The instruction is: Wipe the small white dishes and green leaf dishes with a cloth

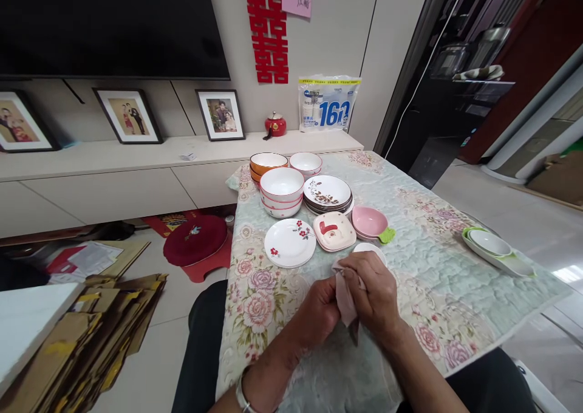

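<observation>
Near the table's front edge, both hands meet around a pale pink cloth (pixel 346 300). My left hand (pixel 322 310) has its fingers closed on the cloth's left side. My right hand (pixel 374 288) wraps the cloth from the right, fingers bent over it. Whether something lies inside the cloth is hidden. Just beyond the hands sits a small white dish (pixel 370 252), partly covered by my right hand. A white plate with red flowers (pixel 289 243) and a squarish cream dish with a red pattern (pixel 334 231) stand behind them. To their right are pink bowls (pixel 370 221) with a green handle.
Stacked white bowls (pixel 281 185), orange bowls (pixel 268 163) and brown-patterned plates (pixel 327 193) stand farther back on the flowered tablecloth (pixel 426 267). A long green-edged dish (pixel 496 259) lies at right. Flattened cardboard (pixel 68 352) and a red stool (pixel 195 243) are at left.
</observation>
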